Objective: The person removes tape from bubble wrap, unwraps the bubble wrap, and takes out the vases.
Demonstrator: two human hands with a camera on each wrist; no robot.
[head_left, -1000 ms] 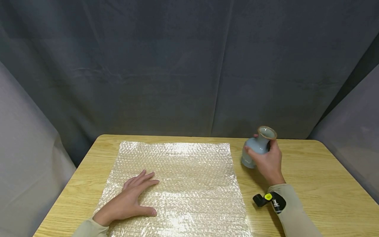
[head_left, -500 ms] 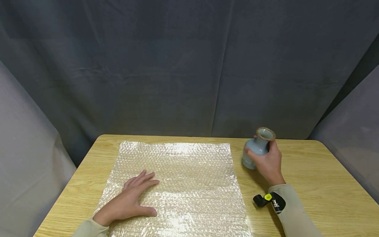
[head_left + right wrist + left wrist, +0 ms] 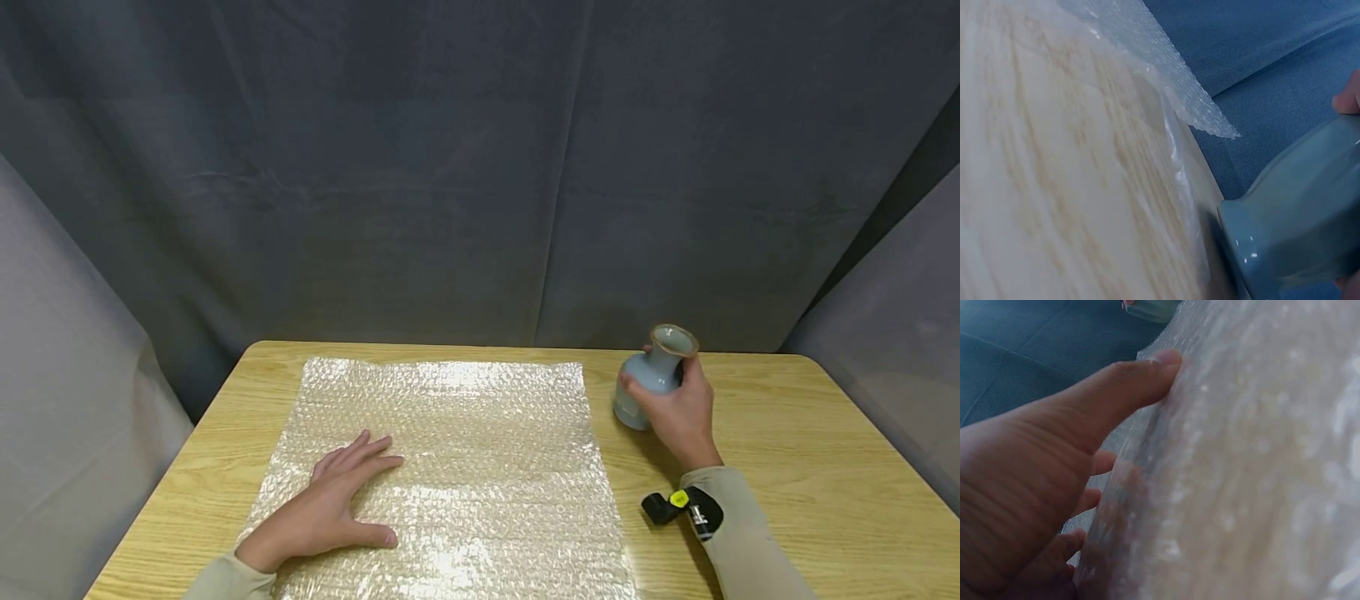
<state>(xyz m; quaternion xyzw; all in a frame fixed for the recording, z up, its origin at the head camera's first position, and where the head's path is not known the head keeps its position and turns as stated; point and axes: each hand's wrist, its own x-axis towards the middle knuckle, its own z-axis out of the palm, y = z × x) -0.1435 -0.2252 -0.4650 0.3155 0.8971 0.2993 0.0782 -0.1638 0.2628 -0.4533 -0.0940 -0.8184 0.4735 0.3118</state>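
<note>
A pale blue-green ceramic vase (image 3: 649,372) with a flared, brown-rimmed mouth is at the right of the head view, leaning slightly to the right. My right hand (image 3: 681,417) grips it around the shoulder and neck, thumb on the near side. In the right wrist view the base of the vase (image 3: 1297,215) is right by the tabletop; whether it touches all round cannot be told. A clear sheet of bubble wrap (image 3: 480,442) lies flat on the table. On its left part rests my left hand (image 3: 322,508), fingers spread, thumb apart.
The light wooden table (image 3: 795,467) has rounded far corners. Behind it hangs a dark grey curtain (image 3: 420,183), with paler cloth (image 3: 67,400) at both sides. A small black camera (image 3: 660,507) is strapped to my right wrist.
The vase has come down slightly in my right hand, its mouth a little lower than a second ago. My left hand and the bubble wrap have stayed where they were.
</note>
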